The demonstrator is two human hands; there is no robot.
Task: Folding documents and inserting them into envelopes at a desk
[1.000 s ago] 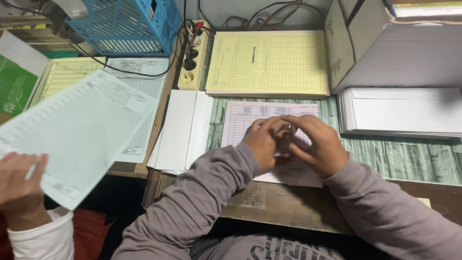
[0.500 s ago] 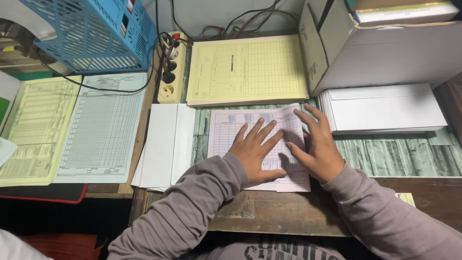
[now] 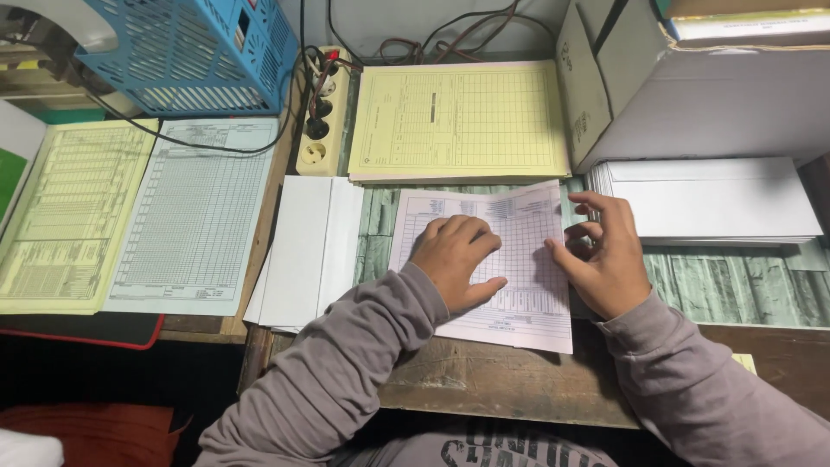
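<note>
On the far left of the desk lies a yellow ruled form [image 3: 65, 216], and just beside it a pale blue-white grid sheet [image 3: 194, 216], both running lengthwise from the front edge toward the back. Behind them, at the back left corner, stands a blue plastic basket [image 3: 190, 52]. A cream power strip [image 3: 318, 112] runs front to back past the sheets, with dark cables trailing off to the wall. Next comes a small stack of plain white envelopes [image 3: 303, 251], touching nothing the person handles.

Then the pink printed form [image 3: 519, 233], a pale sheet covered in fine table lines, lying near the front edge directly before the person, its long axis running away from the body and tilted a little. The left hand [image 3: 454, 259] rests flat on its left half, fingers loosely curled and pressing down, gripping nothing. The right hand [image 3: 605, 259] sits at the sheet's right edge, thumb touching the paper margin, fingers half bent and spread above the table; whether it pinches the edge I cannot tell. The right hand is the one at the free edge.

Behind the pink form, a stack of yellow forms [image 3: 458, 117] lies crosswise. To the right, a pile of white envelopes [image 3: 709, 199] sits under a grey cardboard box [image 3: 692, 95] at the back right corner.
</note>
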